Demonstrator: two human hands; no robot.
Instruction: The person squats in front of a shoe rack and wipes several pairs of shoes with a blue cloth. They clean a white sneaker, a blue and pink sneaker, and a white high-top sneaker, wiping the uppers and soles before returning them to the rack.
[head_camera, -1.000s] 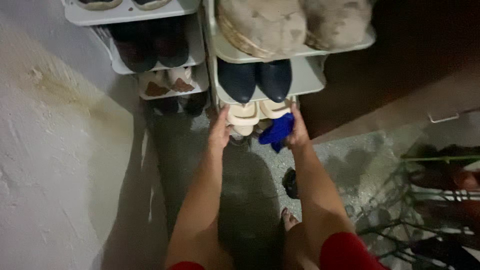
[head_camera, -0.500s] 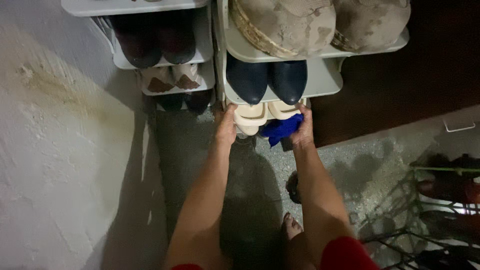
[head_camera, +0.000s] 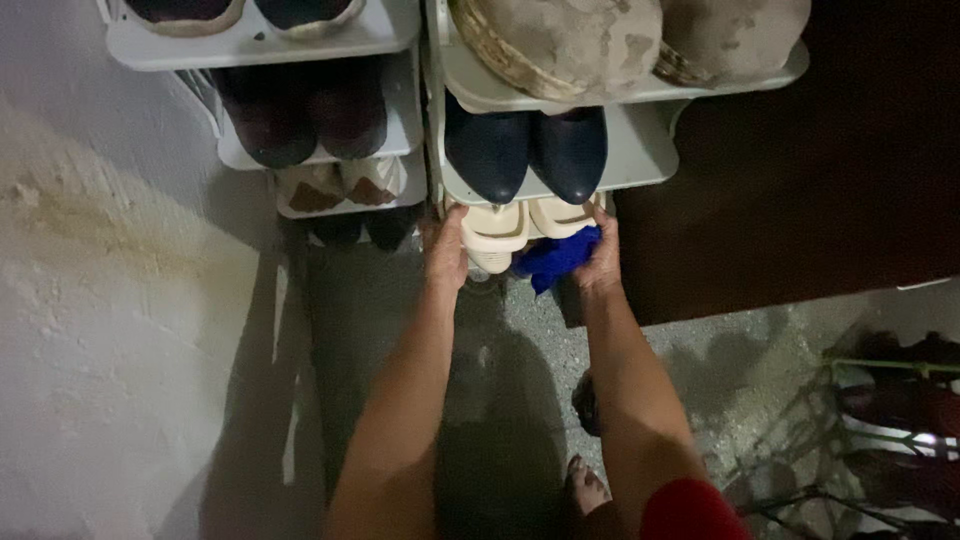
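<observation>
Hands at the low tier of a grey plastic shoe rack (head_camera: 640, 150), seen from the head camera I am watching from afar: the left hand (head_camera: 446, 250) rests on the outer side of a pair of cream slip-on shoes (head_camera: 520, 225), fingers curled against the left shoe, while the right hand (head_camera: 603, 258) is closed around a bright blue cloth (head_camera: 555, 260) bunched just under the right shoe's toe. I read the two-sided hold as a way of keeping the pair together and level at the shelf edge, the cloth kept pinched in the same grip so it does not drop to the speckled floor (head_camera: 700, 350). The cream pair sits toes outward, half out over the front of its tier, touching both hands. Above it, the same rack carries a pair of dark navy shoes (head_camera: 527, 150) on the middle tier and two tan woven hats or caps (head_camera: 620, 40) on top, one to a side. A second rack (head_camera: 400, 130) stands just beside it against the pale wall (head_camera: 90, 300), holding dark maroon shoes (head_camera: 305, 115), a light pair with brown insoles (head_camera: 340, 182) below, and more pairs above and beneath, too dim to tell. A wire rack (head_camera: 880, 400) with footwear stands well apart at the right
</observation>
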